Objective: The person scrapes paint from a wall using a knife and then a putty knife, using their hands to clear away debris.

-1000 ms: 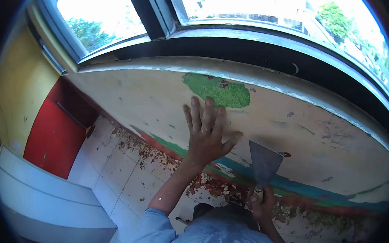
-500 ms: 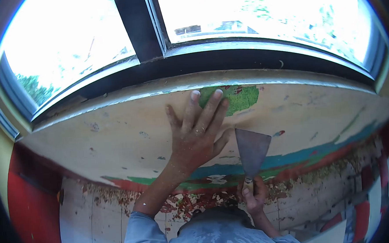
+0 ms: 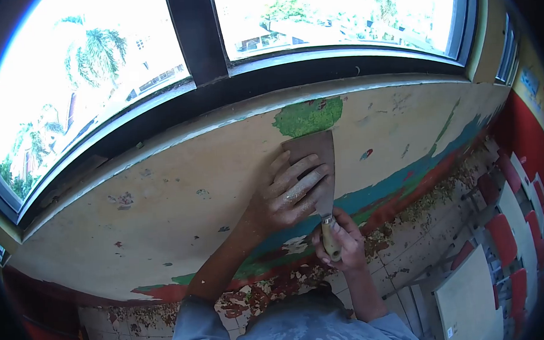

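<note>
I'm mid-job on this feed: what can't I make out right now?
Head view:
Part of the scraper's blade: covered by the left hand.
Whether the blade's edge bites under the green paint: too fine to tell.
Floor directly below: blocked by the person's shirt and head.
Farthest red chairs: cut off by the dark lens edge.
Detail outside the windows: washed out by glare.

The left hand (image 3: 284, 197) masks part of the scraper's blade (image 3: 314, 145); the right hand (image 3: 348, 243) hides some handle (image 3: 330, 241)! The bottom edge crops the shirt (image 3: 317, 332).

Scraper (image 3: 311, 146) on wall (image 3: 181, 199), below window (image 3: 338, 19)
</note>
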Available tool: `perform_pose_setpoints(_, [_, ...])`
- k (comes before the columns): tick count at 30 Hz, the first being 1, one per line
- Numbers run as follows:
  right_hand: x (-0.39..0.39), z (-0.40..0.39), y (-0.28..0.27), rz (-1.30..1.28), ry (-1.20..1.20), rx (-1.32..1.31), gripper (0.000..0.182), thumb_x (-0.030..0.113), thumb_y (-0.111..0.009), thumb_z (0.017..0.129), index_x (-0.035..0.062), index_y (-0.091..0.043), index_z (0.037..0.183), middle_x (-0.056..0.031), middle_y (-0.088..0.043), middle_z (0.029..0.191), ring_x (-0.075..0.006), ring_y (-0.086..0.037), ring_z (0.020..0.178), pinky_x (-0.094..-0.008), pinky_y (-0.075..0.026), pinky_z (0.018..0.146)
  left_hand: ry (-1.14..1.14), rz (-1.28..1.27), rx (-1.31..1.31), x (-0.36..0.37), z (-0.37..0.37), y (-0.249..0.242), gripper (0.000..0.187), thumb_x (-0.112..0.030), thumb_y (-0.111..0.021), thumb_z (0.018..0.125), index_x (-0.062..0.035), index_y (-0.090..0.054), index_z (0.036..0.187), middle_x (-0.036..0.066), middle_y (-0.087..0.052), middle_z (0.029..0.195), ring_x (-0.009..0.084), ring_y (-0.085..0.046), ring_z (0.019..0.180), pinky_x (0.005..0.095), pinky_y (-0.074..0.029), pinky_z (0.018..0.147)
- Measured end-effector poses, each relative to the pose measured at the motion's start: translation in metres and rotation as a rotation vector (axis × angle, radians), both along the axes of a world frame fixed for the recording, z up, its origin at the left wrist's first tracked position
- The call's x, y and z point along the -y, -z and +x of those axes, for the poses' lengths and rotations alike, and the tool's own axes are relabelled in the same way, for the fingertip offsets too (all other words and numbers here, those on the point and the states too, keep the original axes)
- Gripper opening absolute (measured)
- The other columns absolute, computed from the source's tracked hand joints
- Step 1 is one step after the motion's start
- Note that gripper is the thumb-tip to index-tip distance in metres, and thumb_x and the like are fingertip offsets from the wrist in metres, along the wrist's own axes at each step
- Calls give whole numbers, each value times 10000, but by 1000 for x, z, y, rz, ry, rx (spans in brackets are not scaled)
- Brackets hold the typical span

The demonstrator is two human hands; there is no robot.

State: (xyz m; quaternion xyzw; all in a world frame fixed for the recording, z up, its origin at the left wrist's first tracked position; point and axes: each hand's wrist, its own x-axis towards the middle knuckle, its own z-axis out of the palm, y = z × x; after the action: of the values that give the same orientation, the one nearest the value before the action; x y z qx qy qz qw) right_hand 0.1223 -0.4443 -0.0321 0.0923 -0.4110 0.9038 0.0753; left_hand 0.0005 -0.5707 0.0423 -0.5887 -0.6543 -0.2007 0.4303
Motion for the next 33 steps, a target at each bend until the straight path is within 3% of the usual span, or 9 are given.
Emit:
perform_pose_setpoints(3, [3, -4, -9, -109, -3, -38, 372, 108, -382, 877, 58, -335, 1243, -152, -550, 833, -135, -461, 428, -226, -367, 356, -6, 20, -40, 1, -3, -10, 375, -184, -623, 541, -83, -669, 899, 56, -593, 1069, 236, -535, 1068, 431, -356, 975])
perform_pose_setpoints(9, [-11, 4, -9, -27, -8, -30, 487, 74, -387, 864, 85, -259, 1334, -107, -536, 807, -112, -450, 456, -210, -370, 385, -28, 15, -26, -9, 0, -8, 357, -167, -627, 564, -83, -667, 909, 52, -606, 1057, 228, -544, 1063, 414, -404, 940])
perform_pose_setpoints(12, [-8, 5, -8, 138, 210, 19, 519, 105, -416, 868, 69, -238, 1354, -110, -512, 774, -97, -440, 443, -199, -354, 356, 95, 41, 33, -18, -3, -3, 342, -174, -640, 570, -75, -665, 896, 62, -610, 1037, 247, -558, 1036, 438, -393, 949])
perform_pose_setpoints(15, [-12, 6, -6, 180, 209, 6, 526, 94, -400, 883, 75, -212, 1374, -88, -508, 745, -76, -421, 442, -191, -340, 355, 43, 103, 39, -20, -5, -1, 321, -188, -661, 570, -66, -666, 867, 53, -620, 1000, 254, -577, 1000, 439, -422, 906])
perform_pose_setpoints(21, [-23, -9, -36, 128, 164, -22, 523, 42, -416, 880, 80, -237, 1371, -67, -526, 761, -69, -412, 477, -201, -354, 400, -179, 185, -110, -30, -3, -39, 280, -199, -669, 554, -109, -679, 819, -8, -644, 907, 184, -606, 936, 365, -372, 787])
perform_pose_setpoints(27, [-22, -3, -23, 104, 201, 70, 517, 40, -418, 876, 77, -256, 1366, -73, -527, 759, -76, -406, 476, -207, -354, 407, -129, 180, -79, -33, -11, -21, 266, -186, -660, 536, -119, -683, 793, -22, -651, 895, 153, -615, 909, 367, -336, 803])
perform_pose_setpoints(32, [-27, 0, -20, 99, 166, 49, 514, 36, -415, 872, 72, -265, 1362, -76, -527, 764, -76, -404, 483, -208, -358, 409, -144, 202, -73, -35, -5, -20, 312, -225, -657, 499, -144, -690, 799, -46, -654, 890, 132, -619, 893, 272, -339, 795])
perform_pose_setpoints(33, [-28, -1, -18, 82, 155, 64, 514, 35, -414, 872, 70, -265, 1362, -76, -528, 765, -76, -403, 484, -208, -359, 410, -156, 199, -82, -35, -7, -19, 292, -207, -650, 513, -146, -686, 796, -48, -654, 884, 129, -619, 895, 288, -330, 796])
